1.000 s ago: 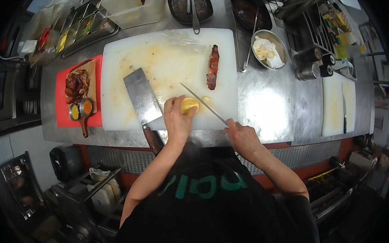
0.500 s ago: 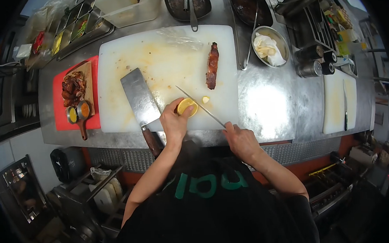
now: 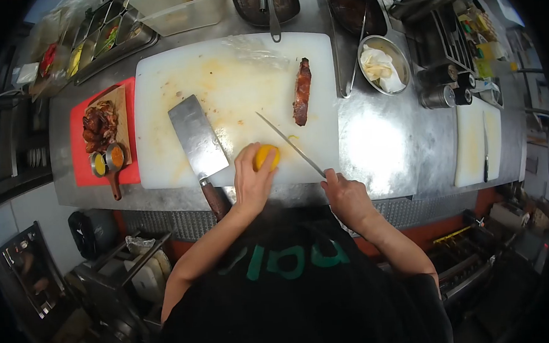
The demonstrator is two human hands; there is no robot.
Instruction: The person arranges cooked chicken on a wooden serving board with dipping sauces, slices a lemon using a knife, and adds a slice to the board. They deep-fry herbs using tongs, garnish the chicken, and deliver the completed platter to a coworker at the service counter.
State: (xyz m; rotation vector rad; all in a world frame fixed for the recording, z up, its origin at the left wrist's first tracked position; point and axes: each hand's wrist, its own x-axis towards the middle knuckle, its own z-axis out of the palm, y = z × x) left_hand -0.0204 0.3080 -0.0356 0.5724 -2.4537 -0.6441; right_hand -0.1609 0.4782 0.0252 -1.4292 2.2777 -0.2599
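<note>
My left hand (image 3: 251, 177) is closed around a yellow lemon (image 3: 266, 157) at the near edge of the white cutting board (image 3: 161, 140); its peel side faces up. In my right hand (image 3: 349, 200) is the handle of a long thin knife (image 3: 290, 143), its blade slanting up and left over the board, just right of the lemon. A small yellow sliver (image 3: 293, 137) lies beside the blade. Left of my hand rests a cleaver (image 3: 197, 136), its wooden handle past the board's edge. A strip of browned roast meat (image 3: 302, 92) lies at the board's right.
On the left, a red board (image 3: 81, 163) bears a wooden board with browned meat (image 3: 99, 125) and two small sauce cups (image 3: 117, 157). Behind are a dark pan (image 3: 259, 4) and a metal bowl (image 3: 401, 62) holding white cloth or paper. Another knife (image 3: 486, 154) lies far right.
My left hand has turned the lemon, so its pale cut face no longer shows. The knife and my right hand have shifted slightly right, with the blade tip higher on the board.
</note>
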